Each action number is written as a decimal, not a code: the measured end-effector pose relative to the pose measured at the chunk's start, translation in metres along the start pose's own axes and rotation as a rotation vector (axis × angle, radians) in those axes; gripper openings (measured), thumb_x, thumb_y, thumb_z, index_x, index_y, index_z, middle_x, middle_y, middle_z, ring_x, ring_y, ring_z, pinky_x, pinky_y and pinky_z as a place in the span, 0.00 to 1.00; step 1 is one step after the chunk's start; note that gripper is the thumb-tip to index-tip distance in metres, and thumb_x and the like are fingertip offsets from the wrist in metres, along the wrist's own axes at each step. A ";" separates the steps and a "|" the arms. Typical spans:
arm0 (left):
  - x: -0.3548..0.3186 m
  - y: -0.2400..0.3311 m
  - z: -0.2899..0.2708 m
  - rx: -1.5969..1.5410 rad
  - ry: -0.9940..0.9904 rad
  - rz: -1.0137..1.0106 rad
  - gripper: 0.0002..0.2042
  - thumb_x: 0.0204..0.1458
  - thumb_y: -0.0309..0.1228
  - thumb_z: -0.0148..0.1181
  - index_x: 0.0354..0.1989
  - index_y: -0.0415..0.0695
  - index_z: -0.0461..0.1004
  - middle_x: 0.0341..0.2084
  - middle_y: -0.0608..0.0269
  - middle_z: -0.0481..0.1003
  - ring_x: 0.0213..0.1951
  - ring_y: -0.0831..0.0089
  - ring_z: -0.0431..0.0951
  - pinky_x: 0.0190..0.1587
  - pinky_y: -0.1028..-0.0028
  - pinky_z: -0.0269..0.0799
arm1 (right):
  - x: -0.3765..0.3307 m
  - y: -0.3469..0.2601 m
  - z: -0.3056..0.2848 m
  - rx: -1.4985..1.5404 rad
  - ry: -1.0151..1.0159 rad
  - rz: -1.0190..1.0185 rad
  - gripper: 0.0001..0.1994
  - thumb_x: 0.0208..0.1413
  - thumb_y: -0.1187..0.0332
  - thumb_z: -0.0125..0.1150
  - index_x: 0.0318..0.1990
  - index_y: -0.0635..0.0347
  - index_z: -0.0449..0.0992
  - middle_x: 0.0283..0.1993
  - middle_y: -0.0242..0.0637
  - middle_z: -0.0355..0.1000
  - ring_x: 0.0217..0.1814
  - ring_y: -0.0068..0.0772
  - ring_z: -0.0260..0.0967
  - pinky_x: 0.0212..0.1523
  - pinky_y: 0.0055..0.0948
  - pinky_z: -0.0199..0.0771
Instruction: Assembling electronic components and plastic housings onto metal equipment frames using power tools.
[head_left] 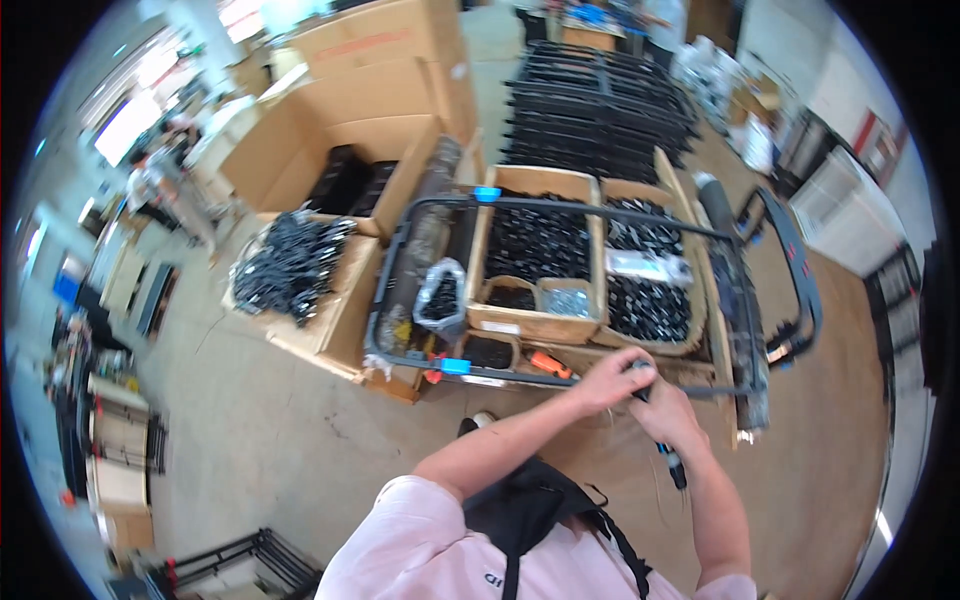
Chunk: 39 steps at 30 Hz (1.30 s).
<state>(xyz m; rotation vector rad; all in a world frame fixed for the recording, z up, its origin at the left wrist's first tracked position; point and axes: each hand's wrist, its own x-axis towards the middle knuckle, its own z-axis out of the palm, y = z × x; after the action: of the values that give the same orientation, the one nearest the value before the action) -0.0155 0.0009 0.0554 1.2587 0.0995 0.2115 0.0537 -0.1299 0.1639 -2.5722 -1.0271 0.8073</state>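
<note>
Both of my hands are close together at the near bar of a dark rectangular metal tube frame [560, 380]. My right hand [672, 412] is closed round a slim dark tool [677, 470], which looks like a powered screwdriver. Its end sticks out below that hand, and a thin cord hangs nearby. My left hand [612, 382] has its fingers pinched together just above the tool's other end. Whatever sits between those fingertips is hidden. Blue clips [456, 367] are fixed on the frame, which lies across open boxes of parts.
Beneath the frame, a cardboard box [600, 250] holds many black parts; an orange tool [550, 364] lies by its near edge. Bundled dark parts [295, 262] cover a carton at left. Black frames [600, 110] are stacked behind. Another looped frame [790, 270] stands right. People [165, 195] work far left.
</note>
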 end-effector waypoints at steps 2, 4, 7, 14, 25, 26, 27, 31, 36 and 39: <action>-0.002 -0.007 -0.007 -0.030 0.001 0.048 0.10 0.65 0.38 0.61 0.46 0.44 0.76 0.38 0.73 0.73 0.42 0.82 0.70 0.47 0.76 0.71 | 0.007 0.003 0.012 0.028 0.010 -0.012 0.24 0.54 0.56 0.61 0.53 0.65 0.76 0.45 0.60 0.79 0.51 0.60 0.78 0.51 0.49 0.77; 0.001 -0.018 -0.009 -0.040 0.000 0.016 0.12 0.65 0.40 0.61 0.46 0.43 0.75 0.37 0.72 0.72 0.41 0.83 0.70 0.46 0.76 0.71 | 0.015 0.010 0.013 0.091 -0.105 0.045 0.22 0.52 0.59 0.61 0.49 0.67 0.77 0.43 0.58 0.80 0.49 0.56 0.80 0.49 0.47 0.77; -0.003 -0.005 -0.003 -0.035 -0.002 0.050 0.13 0.65 0.40 0.61 0.46 0.43 0.75 0.35 0.73 0.71 0.40 0.83 0.70 0.43 0.75 0.71 | 0.019 0.015 0.017 0.154 -0.147 0.078 0.18 0.48 0.63 0.60 0.43 0.68 0.78 0.38 0.54 0.80 0.44 0.49 0.81 0.45 0.42 0.77; 0.000 -0.002 -0.005 -0.002 0.017 0.102 0.16 0.63 0.42 0.61 0.47 0.40 0.75 0.40 0.67 0.75 0.46 0.78 0.71 0.52 0.71 0.70 | 0.026 0.025 0.017 0.268 -0.138 0.039 0.11 0.45 0.68 0.62 0.34 0.66 0.76 0.29 0.37 0.75 0.31 0.31 0.72 0.32 0.35 0.71; 0.017 0.053 -0.023 0.041 0.032 0.265 0.16 0.59 0.42 0.63 0.44 0.40 0.75 0.39 0.61 0.73 0.46 0.71 0.72 0.53 0.68 0.69 | 0.023 -0.031 -0.028 0.229 -0.021 -0.101 0.13 0.52 0.66 0.65 0.41 0.66 0.77 0.31 0.36 0.77 0.34 0.28 0.75 0.34 0.34 0.74; 0.021 0.067 -0.034 0.139 0.104 0.414 0.15 0.58 0.41 0.63 0.42 0.40 0.75 0.37 0.59 0.72 0.44 0.66 0.73 0.53 0.66 0.69 | 0.027 -0.052 -0.038 0.225 -0.016 -0.091 0.13 0.52 0.66 0.65 0.41 0.66 0.77 0.31 0.36 0.77 0.34 0.28 0.75 0.34 0.34 0.74; 0.023 0.087 -0.051 0.185 0.121 0.476 0.15 0.57 0.41 0.63 0.40 0.41 0.75 0.37 0.58 0.72 0.44 0.63 0.72 0.53 0.65 0.68 | 0.034 -0.072 -0.046 0.262 -0.018 -0.091 0.14 0.51 0.68 0.64 0.43 0.66 0.77 0.32 0.32 0.75 0.34 0.26 0.73 0.34 0.31 0.73; 0.032 0.115 -0.132 0.294 0.332 0.738 0.12 0.54 0.37 0.64 0.31 0.41 0.72 0.37 0.57 0.71 0.45 0.57 0.70 0.54 0.60 0.64 | 0.078 -0.158 -0.050 0.316 -0.092 0.011 0.23 0.50 0.67 0.67 0.53 0.64 0.72 0.34 0.36 0.76 0.35 0.29 0.76 0.36 0.33 0.76; 0.016 0.065 -0.246 -0.054 0.729 -0.170 0.22 0.63 0.50 0.60 0.43 0.40 0.76 0.38 0.60 0.75 0.41 0.71 0.75 0.45 0.70 0.73 | 0.174 -0.178 0.036 -0.235 0.150 -0.476 0.36 0.46 0.60 0.74 0.64 0.59 0.67 0.46 0.57 0.78 0.46 0.58 0.80 0.46 0.48 0.81; 0.006 0.044 -0.306 -0.127 0.721 -0.374 0.31 0.61 0.58 0.61 0.49 0.36 0.76 0.39 0.56 0.78 0.43 0.70 0.77 0.45 0.66 0.74 | 0.224 -0.201 0.087 -0.385 0.082 -0.625 0.39 0.47 0.60 0.74 0.66 0.62 0.64 0.42 0.53 0.75 0.39 0.55 0.80 0.39 0.45 0.83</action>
<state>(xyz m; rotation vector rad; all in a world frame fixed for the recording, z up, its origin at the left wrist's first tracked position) -0.0723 0.3006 0.0040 0.9660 0.9197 0.3321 0.0256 0.1729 0.0884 -2.2869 -1.9669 0.3585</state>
